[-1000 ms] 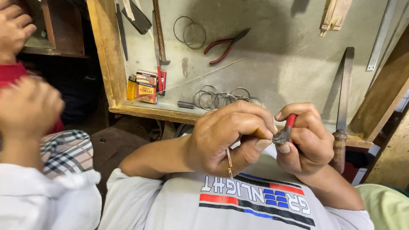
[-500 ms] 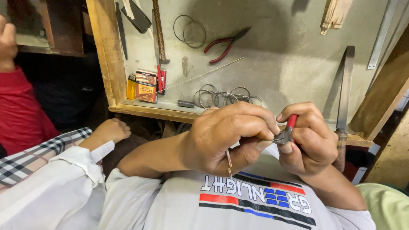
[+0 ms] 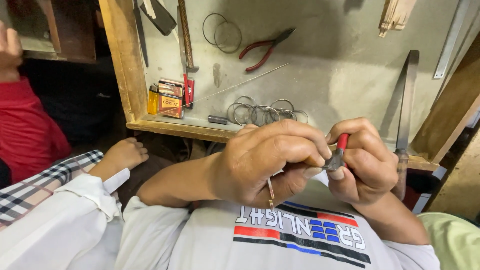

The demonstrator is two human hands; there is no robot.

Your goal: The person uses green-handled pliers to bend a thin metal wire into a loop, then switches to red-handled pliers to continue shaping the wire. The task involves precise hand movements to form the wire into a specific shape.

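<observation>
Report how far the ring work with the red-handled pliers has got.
Done: a cluster of finished-looking wire rings lies on the bench, two more further back. In hand: the right hand grips small red-handled pliers against a thin metal piece that the left hand holds. Left: a long straight wire lies unbent on the bench.

Pliers lie on the tray, behind the rings.
</observation>
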